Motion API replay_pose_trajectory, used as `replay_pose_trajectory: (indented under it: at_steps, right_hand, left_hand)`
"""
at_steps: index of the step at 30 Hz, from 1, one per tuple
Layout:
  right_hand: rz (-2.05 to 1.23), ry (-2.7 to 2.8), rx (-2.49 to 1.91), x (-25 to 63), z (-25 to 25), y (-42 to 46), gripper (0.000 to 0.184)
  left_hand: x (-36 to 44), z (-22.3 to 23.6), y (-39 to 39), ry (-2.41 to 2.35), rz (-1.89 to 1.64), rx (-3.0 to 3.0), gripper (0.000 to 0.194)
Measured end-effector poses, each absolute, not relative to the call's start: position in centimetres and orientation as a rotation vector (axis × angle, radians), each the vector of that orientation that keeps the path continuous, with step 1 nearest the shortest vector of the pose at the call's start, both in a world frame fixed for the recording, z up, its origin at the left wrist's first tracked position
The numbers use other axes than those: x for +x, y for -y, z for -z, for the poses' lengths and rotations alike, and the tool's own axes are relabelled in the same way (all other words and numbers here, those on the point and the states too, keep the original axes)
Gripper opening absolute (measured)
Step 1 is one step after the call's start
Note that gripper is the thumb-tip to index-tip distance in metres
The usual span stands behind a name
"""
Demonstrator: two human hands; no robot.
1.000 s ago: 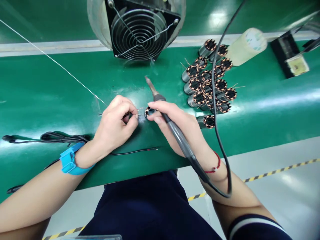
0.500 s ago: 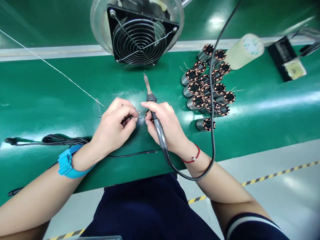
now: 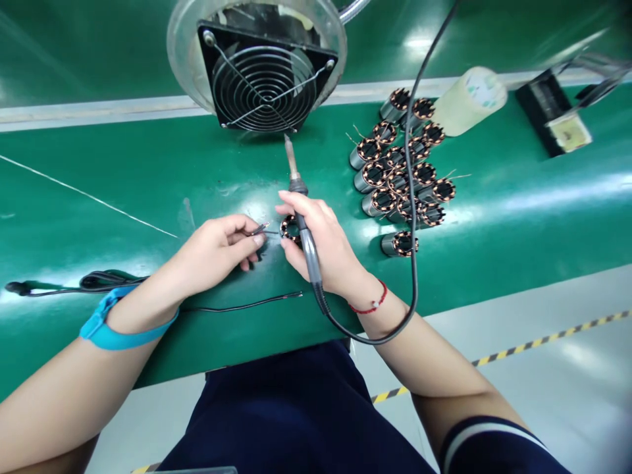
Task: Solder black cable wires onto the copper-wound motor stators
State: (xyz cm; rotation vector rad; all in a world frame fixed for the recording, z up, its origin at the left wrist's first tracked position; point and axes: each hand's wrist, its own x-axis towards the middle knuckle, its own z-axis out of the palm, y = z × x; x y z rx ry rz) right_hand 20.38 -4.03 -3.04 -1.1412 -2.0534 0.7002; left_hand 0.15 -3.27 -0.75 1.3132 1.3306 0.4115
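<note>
My right hand is closed around a soldering iron, its metal tip pointing away from me toward the fan. The same hand's thumb and fingers also curl around a stator with copper windings, which is partly hidden by them. Just left of it, my left hand pinches a thin black wire between thumb and forefinger. That wire's bare end sits close to the stator; whether they touch I cannot tell. Another black cable with a stripped end lies on the green bench below my hands.
A fan with a wire guard stands at the back. Several stators are grouped to the right, beside a cloudy plastic bottle. The iron's cord loops over them. A soldering iron stand is far right; solder wire stretches left.
My left hand has opened its grip somewhat and drawn slightly left, lowering the wrist. The stator now shows more between my hands. My right hand still holds the iron; the solder wire hangs lower.
</note>
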Motion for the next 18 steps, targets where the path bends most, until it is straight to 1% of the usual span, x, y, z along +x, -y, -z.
replay_pose_trajectory:
  at_steps: [2,5,8,11,14,18]
  right_hand:
    - [-0.692,2.072,-1.131,20.3,3.3,4.0,0.057]
    - [-0.695,2.076,-1.143,20.1,3.6,4.2,0.057]
    - [-0.696,2.102,-1.138,20.2,3.4,4.4,0.056]
    - [-0.674,2.119,-1.121,20.2,3.2,4.5,0.055]
    - [-0.661,2.121,-1.106,20.2,3.2,4.5,0.055]
    - [-0.668,2.116,-1.12,20.1,3.2,4.5,0.055]
  left_hand:
    - [0.1,0.4,3.1,-1.341,-0.45,1.213,0.017]
    - [0.5,0.0,3.0,-1.395,-0.609,1.092,0.014]
    - [1.0,-0.1,3.1,-1.433,-0.676,1.066,0.012]
    - [1.4,0.1,3.2,-1.478,-0.676,1.1,0.013]
    - [1.5,0.5,3.3,-1.51,-0.631,1.115,0.018]
    - [1.6,0.7,3.3,-1.466,-0.604,1.093,0.021]
